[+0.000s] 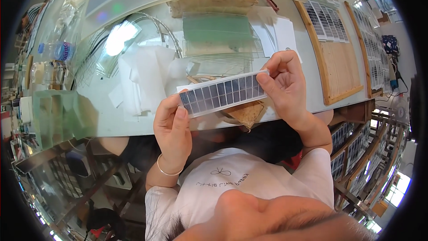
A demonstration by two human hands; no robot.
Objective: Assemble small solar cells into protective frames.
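Between my two hands is a small strip-shaped solar panel (223,93) with dark cells in rows and a white border. My left hand (174,127) pinches its left end, thumb on the face. At its right end, my right hand (287,89) grips the corner between thumb and fingers. The panel is raised over the front of the table, tilted slightly up to the right. Partly hidden below it lies a brown, worn-looking piece (248,114) at the table edge. Soft white sheets (147,76) are nearest beyond my left hand.
Stacked green-tinted glass plates (216,29) lie beyond the panel, with white cards (283,33) beside them. More glass (58,116) stands at the left front corner. A wooden-framed tray (336,69) holds dark cell strips at right. A plastic bottle (55,51) lies at left.
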